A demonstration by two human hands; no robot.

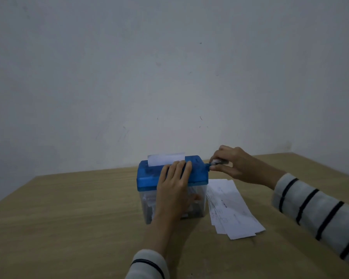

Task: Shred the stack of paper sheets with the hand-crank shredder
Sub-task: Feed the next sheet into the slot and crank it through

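A hand-crank shredder (149,176) with a blue top and a clear bin stands on the wooden table (69,208). A white sheet (165,158) sticks up out of its slot. My left hand (174,184) lies over the blue top, fingers straight, thumb down the front of the bin. My right hand (233,164) pinches the crank handle (216,162) at the shredder's right end. Inside the clear bin (197,206) lie paper shreds. A fanned stack of paper sheets (232,210) rests flat on the table just right of the shredder.
A plain pale wall (169,77) rises directly behind the table. The table's back edge runs close behind the shredder, and its right corner lies at the far right. Both forearms wear white sleeves with dark stripes.
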